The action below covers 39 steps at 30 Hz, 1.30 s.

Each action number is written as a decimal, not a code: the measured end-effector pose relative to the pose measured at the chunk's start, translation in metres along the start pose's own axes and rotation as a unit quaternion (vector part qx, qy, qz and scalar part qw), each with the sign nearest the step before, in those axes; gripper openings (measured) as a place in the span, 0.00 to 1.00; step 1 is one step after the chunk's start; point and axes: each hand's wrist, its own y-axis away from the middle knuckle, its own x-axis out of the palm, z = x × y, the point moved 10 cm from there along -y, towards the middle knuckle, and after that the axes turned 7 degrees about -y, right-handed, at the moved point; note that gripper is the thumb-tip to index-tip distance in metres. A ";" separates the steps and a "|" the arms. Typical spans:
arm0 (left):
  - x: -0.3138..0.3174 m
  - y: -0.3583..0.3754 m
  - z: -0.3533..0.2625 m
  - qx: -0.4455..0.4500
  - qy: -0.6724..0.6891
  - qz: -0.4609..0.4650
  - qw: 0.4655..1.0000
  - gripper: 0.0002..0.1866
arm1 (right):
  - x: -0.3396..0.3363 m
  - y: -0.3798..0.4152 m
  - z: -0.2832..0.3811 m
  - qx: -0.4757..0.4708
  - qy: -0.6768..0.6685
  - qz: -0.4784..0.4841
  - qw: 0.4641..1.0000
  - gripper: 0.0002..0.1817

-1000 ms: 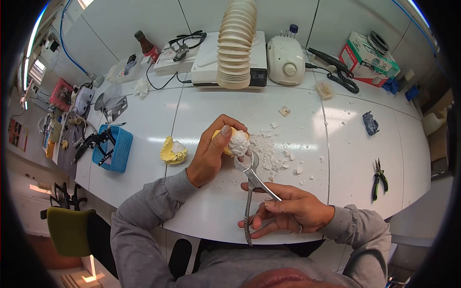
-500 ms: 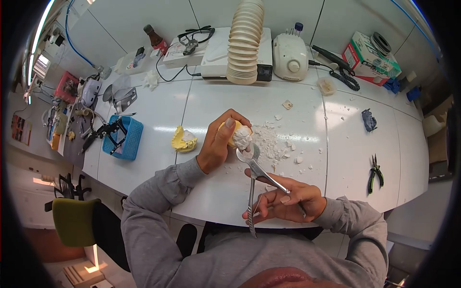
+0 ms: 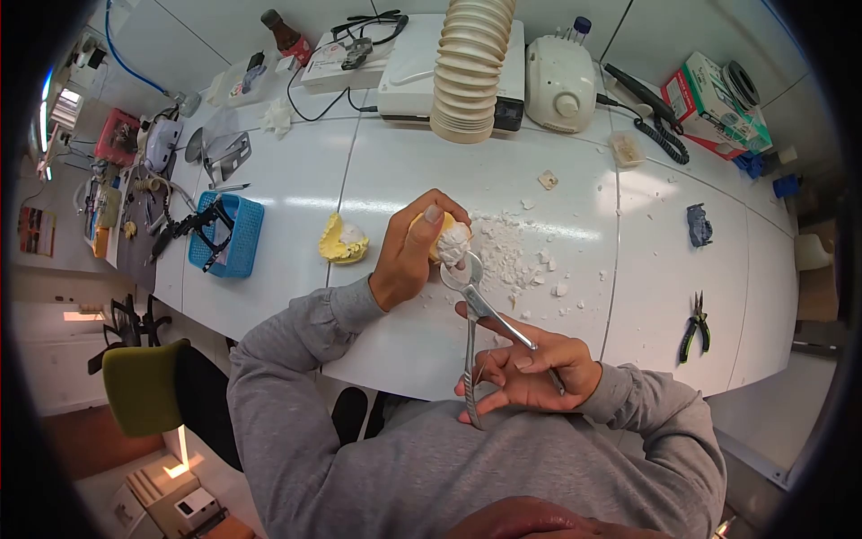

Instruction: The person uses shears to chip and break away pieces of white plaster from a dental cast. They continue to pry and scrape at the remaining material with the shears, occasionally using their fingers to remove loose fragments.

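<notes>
My left hand [image 3: 402,260] is wrapped round a dental cast, its yellow base [image 3: 438,224] partly hidden by my fingers. Lumpy white plaster [image 3: 454,244] faces toward me and to the right. My right hand [image 3: 549,370] grips metal plaster nippers [image 3: 485,310], with the handles spread and fingers between them. The jaws of the nippers are right at the lower edge of the white plaster. Broken white plaster crumbs [image 3: 507,256] are scattered on the table beside the cast. To the left lies a yellow dental piece [image 3: 337,244] with white plaster in it.
A blue basket [image 3: 242,242] stands at the left with a black frame across it. Green-handled pliers [image 3: 694,331] and a grey-blue lump [image 3: 699,225] lie at the right. A ribbed hose [image 3: 471,81] hangs over a white machine; a white control unit [image 3: 561,85] stands beside it.
The view has shifted slightly. Both hands keep their grips, and the nippers' jaws remain at the plaster with the handles still spread.
</notes>
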 end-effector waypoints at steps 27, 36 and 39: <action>-0.010 0.005 0.012 -0.033 -0.030 -0.063 0.997 0.28 | -0.004 -0.007 -0.014 0.069 -0.008 -0.018 0.997 0.49; -0.009 0.005 0.010 -0.040 0.004 -0.055 0.998 0.27 | -0.004 -0.011 -0.020 0.024 -0.021 0.013 0.999 0.36; -0.007 0.005 0.008 -0.037 0.014 -0.053 0.998 0.27 | -0.004 -0.011 -0.021 0.016 -0.019 0.009 1.000 0.36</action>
